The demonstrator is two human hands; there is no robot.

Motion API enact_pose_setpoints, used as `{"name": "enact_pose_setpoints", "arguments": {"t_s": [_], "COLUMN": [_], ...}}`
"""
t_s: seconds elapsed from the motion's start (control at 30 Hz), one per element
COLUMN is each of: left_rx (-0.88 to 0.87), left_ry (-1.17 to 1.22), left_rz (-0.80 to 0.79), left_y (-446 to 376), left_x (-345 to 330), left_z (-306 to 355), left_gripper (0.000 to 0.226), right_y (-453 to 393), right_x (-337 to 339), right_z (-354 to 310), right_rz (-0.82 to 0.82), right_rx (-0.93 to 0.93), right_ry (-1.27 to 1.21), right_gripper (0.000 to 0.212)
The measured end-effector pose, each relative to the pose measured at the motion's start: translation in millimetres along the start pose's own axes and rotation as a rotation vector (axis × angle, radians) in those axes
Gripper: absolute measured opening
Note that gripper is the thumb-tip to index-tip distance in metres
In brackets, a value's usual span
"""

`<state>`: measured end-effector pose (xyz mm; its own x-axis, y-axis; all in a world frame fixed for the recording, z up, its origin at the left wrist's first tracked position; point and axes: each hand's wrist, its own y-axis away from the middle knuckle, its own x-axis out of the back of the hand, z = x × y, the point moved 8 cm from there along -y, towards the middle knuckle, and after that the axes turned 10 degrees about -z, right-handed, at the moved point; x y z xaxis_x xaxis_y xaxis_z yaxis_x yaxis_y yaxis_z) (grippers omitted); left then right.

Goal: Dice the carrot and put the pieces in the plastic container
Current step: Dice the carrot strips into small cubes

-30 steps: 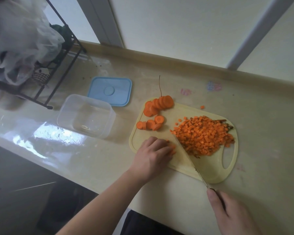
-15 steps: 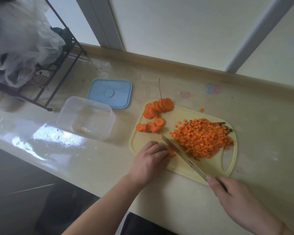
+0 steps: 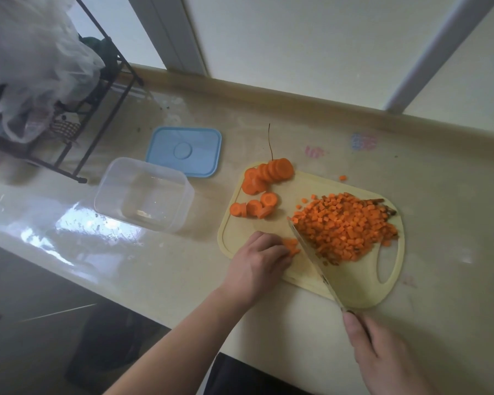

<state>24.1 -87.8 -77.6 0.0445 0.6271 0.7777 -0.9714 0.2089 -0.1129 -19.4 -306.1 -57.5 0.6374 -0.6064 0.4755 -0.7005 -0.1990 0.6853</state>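
**Carrot dicing station: stock as seen from your head camera**

Board (image 3: 354,292): pale yellow, handle cut-out at its right end, lying on the beige counter (image 3: 445,223) in front of you.

Dice (image 3: 345,226): a broad heap of small orange cubes on the right half of the board. One stray cube (image 3: 342,177) sits on the counter just past the board's far edge.

Slices (image 3: 271,173): a fanned stack of rounds at the board's far left corner, with a second small group (image 3: 253,208) just nearer you.

Left hand (image 3: 257,262): your fingers are curled over a small carrot piece (image 3: 291,246) and press it to the board, near its front edge.

Right hand (image 3: 382,357): wrapped round the handle of the knife (image 3: 314,256). The blade runs diagonally across the board, between the held piece and the heap, its tip at the heap's left edge.

Container (image 3: 143,195): clear plastic, open, on the counter left of the board and apart from it. No carrot shows inside.

Lid (image 3: 184,151): blue, lying flat behind the container.

Rack (image 3: 97,109): black wire frame at far left, holding pale plastic bags (image 3: 32,69).
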Motion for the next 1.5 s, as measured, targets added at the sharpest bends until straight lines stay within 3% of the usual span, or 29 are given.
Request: {"name": "enact_pose_setpoints", "arguments": {"t_s": [0.4, 0.53, 0.8, 0.97, 1.0, 1.1, 1.17, 1.33, 1.37, 1.47, 1.5], "left_rx": [-0.102, -0.171, -0.179, -0.17, -0.171, -0.174, -0.173, -0.147, -0.149, -0.161, -0.17], "left_ry": [-0.036, -0.05, -0.023, 0.006, 0.002, -0.006, -0.007, 0.039, 0.037, 0.011, 0.008], "left_rz": [0.004, -0.02, -0.068, -0.078, -0.08, -0.072, -0.061, -0.05, -0.052, -0.065, -0.076], "left_y": [-1, 1, -5, -7, -8, -9, -8, -6, -6, -8, -8], "left_x": [8, 7, 2, 3, 3, 3, 4, 4, 3, 4, 4], "left_z": [8, 10, 7, 2, 2, 3, 5, 0, 0, 2, 3], "left_gripper": [0.017, 0.006, 0.005, 0.006, 0.006, 0.007, 0.006, 0.009, 0.007, 0.004, 0.004], "right_y": [7, 11, 13, 15, 16, 21, 28, 14, 5, -5, -6], "right_x": [-7, -11, -14, -15, -14, -9, -7, -26, -27, -21, -17], "right_z": [-4, -4, -1, 1, -2, -9, -13, -21, -24, -19, -18], "right_rz": [0.051, 0.038, 0.055, 0.051, 0.055, 0.145, 0.275, 0.195, 0.181, 0.156, 0.166], "right_rx": [-0.005, 0.022, 0.016, 0.05, 0.075, 0.131, 0.135, 0.133, 0.138, 0.091, 0.092], "right_ry": [-0.149, -0.134, -0.059, -0.052, -0.055, 0.051, 0.203, 0.321, 0.335, 0.058, 0.011], "right_gripper": [0.039, 0.04, 0.041, 0.016, 0.019, 0.072, 0.069, 0.048, 0.055, 0.101, 0.108]}}
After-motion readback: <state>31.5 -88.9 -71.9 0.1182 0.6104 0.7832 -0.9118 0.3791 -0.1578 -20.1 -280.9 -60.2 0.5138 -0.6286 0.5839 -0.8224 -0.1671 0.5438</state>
